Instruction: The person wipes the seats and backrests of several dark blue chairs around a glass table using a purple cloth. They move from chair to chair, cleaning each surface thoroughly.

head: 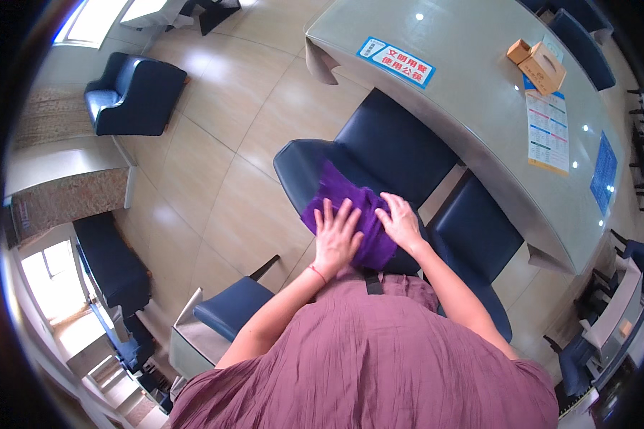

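A crumpled purple cloth (374,244) lies on a dark blue, leather-look chair (397,145) directly in front of me. My left hand (335,238) rests flat on the cloth with its fingers spread. On the cloth's right side, my right hand (401,222) touches a bunched fold with bent fingers. Its fingertips partly hide the fold, so I cannot tell whether they grip it. The cloth and both hands cover the near part of the chair.
A second blue chair (477,225) stands close on the right. Beyond is a glossy-topped table (477,69) with a tissue box (543,67), a printed sheet (548,131) and a sign (397,61). A blue armchair (145,96) and a blue-seated chair (236,305) stand on the left.
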Demonstrator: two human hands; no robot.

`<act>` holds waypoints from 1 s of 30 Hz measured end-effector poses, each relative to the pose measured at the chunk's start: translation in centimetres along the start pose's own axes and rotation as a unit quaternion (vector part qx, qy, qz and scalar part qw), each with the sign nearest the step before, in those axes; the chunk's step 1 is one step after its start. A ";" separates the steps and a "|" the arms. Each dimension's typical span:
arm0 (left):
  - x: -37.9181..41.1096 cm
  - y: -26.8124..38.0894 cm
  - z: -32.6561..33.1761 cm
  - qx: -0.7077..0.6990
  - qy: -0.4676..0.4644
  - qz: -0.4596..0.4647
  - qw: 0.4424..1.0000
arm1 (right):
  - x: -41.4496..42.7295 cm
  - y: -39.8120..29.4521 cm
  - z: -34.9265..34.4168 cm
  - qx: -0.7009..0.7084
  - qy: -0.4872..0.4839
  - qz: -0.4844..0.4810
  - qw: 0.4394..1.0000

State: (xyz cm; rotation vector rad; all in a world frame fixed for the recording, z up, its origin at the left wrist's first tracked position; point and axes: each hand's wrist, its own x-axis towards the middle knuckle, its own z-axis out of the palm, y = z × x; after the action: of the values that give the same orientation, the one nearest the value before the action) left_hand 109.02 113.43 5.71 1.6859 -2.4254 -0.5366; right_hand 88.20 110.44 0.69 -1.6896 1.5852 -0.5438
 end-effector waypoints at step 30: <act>18.0 -30.5 15.6 -0.642 -0.289 -0.260 0.661 | 26.3 -4.5 15.2 0.266 -0.217 0.322 0.882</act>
State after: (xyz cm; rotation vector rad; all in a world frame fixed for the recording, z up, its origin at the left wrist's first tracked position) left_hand 124.38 90.57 -21.49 1.4075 -0.8536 -2.3726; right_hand 106.18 88.14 -10.28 -0.7326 1.3789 -0.1973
